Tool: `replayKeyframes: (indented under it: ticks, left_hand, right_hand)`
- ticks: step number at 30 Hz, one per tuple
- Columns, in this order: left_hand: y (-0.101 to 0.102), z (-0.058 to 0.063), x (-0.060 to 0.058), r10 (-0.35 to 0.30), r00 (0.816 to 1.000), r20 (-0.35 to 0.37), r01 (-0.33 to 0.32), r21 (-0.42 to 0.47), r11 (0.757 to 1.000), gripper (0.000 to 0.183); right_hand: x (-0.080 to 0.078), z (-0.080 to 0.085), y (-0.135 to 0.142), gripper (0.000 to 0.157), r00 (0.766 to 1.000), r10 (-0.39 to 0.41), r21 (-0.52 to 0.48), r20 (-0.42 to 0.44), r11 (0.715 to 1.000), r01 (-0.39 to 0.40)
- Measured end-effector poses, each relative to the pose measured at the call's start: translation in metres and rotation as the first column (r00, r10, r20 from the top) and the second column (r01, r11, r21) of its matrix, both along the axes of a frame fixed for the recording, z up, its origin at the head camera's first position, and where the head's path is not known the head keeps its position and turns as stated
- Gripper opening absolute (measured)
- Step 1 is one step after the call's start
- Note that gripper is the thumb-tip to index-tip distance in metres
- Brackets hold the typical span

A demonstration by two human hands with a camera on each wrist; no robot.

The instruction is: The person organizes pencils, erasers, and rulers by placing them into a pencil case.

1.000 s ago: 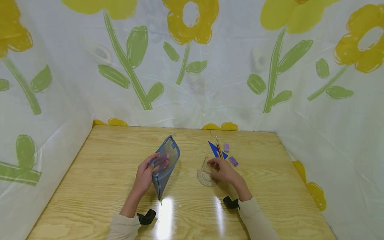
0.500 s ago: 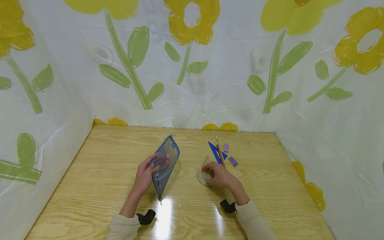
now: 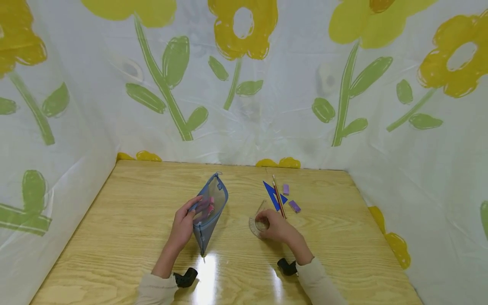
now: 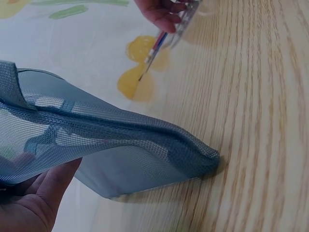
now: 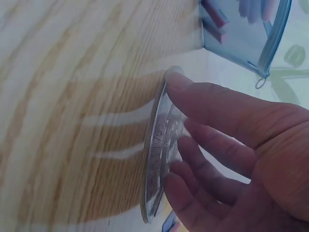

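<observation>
Nearest, at the bottom edge, two pale sleeves (image 3: 318, 281), with a black wrist camera (image 3: 186, 278) at each cuff. Just beyond, on the left, a blue mesh pouch (image 3: 206, 237) in the grip of the left hand (image 3: 183, 226), clasped along one side, with some fingers visible through the mesh. Mouth gaping wide, pinkish-red items (image 3: 211, 208) inside, too blurred to name. To the right, well apart from the pouch, a clear protractor (image 5: 157, 154) over the table (image 3: 122, 220), pinched at its edge between thumb and fingers of the right hand (image 3: 277, 224); cannot tell whether flat or slightly raised. Just past the protractor, a clear marked piece (image 3: 262, 206), partly hidden, of uncertain shape. Farther on, pencils (image 3: 279, 197) lying across a blue triangle ruler (image 3: 271, 194). Close by on the right, one purple eraser (image 3: 295, 206), then a second eraser (image 3: 286, 189) beyond. Farthest, behind the table, a white sheet (image 3: 289, 106) with yellow flowers and green leaves.
</observation>
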State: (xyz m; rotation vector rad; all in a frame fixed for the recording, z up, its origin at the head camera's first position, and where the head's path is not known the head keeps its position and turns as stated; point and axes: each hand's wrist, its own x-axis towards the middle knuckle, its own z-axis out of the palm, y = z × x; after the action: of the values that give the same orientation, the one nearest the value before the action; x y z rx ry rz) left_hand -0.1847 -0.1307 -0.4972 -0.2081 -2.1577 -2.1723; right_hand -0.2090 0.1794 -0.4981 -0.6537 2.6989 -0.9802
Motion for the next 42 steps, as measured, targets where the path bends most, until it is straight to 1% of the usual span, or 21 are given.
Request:
replayKeyframes:
  ticks: [4,7,10,15,17,22,28,34,37,42]
  left_hand:
    - [0.0005,-0.0006,0.0004,0.001,1.000,0.004,-0.001,0.002,1.000,0.047]
    - [0.0009,-0.0016,0.0009,0.000,1.000,0.003,0.000,0.000,1.000,0.047]
    - [0.0010,-0.0027,0.0017,0.009,1.000,-0.007,-0.009,-0.026,1.000,0.047]
    - [0.0007,-0.0039,0.0027,0.021,1.000,-0.015,-0.021,-0.047,0.999,0.047]
    - [0.0006,-0.0040,0.0027,0.024,1.000,-0.009,-0.024,-0.054,0.998,0.048]
    - [0.0006,-0.0047,0.0021,0.025,1.000,0.006,-0.024,-0.061,0.998,0.047]
    - [0.0007,-0.0062,0.0014,0.022,0.999,0.026,-0.021,-0.051,0.998,0.048]
    - [0.0010,-0.0065,-0.0014,0.006,1.000,0.015,-0.006,-0.001,1.000,0.048]
    - [0.0015,-0.0059,-0.0018,0.007,1.000,0.015,-0.006,-0.002,1.000,0.048]
    - [0.0035,-0.0046,-0.0015,0.004,1.000,0.011,-0.004,0.008,1.000,0.048]
  right_hand:
    - [0.0019,0.0007,-0.0008,0.045,0.999,-0.018,0.038,-0.042,0.999,0.020]
    - [0.0023,0.0005,-0.0004,0.044,0.999,-0.005,0.058,-0.049,0.998,0.008]
    - [0.0024,0.0003,-0.0001,0.043,1.000,0.002,0.056,-0.013,0.998,-0.002]
    - [0.0019,-0.0014,-0.0014,0.045,0.997,-0.002,0.038,0.079,0.999,-0.001]
    - [0.0022,-0.0023,-0.0022,0.045,0.995,-0.003,0.030,0.096,1.000,0.000]
    - [0.0046,-0.0024,-0.0038,0.044,0.996,0.003,0.031,0.089,1.000,-0.006]
    - [0.0068,-0.0006,-0.0042,0.038,0.996,0.010,0.022,0.085,1.000,-0.012]
    - [0.0048,-0.0003,-0.0031,0.021,0.997,0.006,-0.063,0.072,0.998,-0.001]
    - [0.0034,-0.0023,-0.0018,0.014,0.997,0.012,-0.083,0.073,0.997,-0.006]
    - [0.0014,-0.0044,-0.0002,0.010,0.998,0.015,-0.101,0.065,0.995,-0.009]
